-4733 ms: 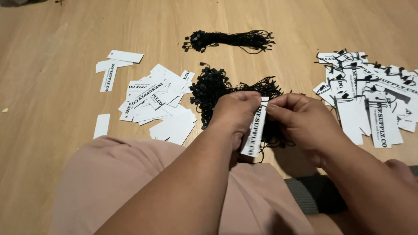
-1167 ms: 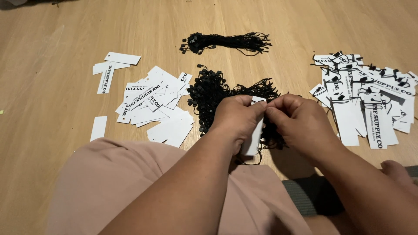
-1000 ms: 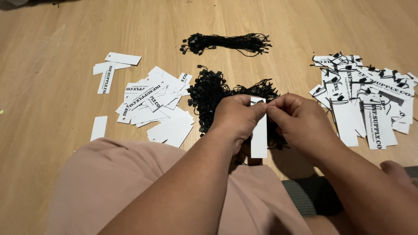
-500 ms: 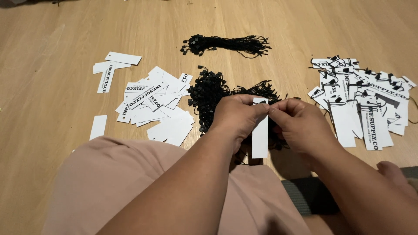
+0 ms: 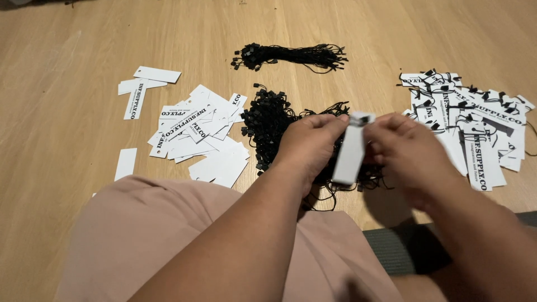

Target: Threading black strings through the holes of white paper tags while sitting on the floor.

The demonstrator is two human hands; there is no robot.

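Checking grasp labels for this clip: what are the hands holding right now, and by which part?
Both hands, the left hand and the right hand, pinch one white paper tag at its top end; the rest hangs free.

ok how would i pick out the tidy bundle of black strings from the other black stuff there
Start at the wooden floor and find the big loose heap of black strings just ahead of the hands. Beyond it, farther from the person, lies the tidy bundle: narrow, straight, lying sideways alone, its small black clasps gathered at its left end.
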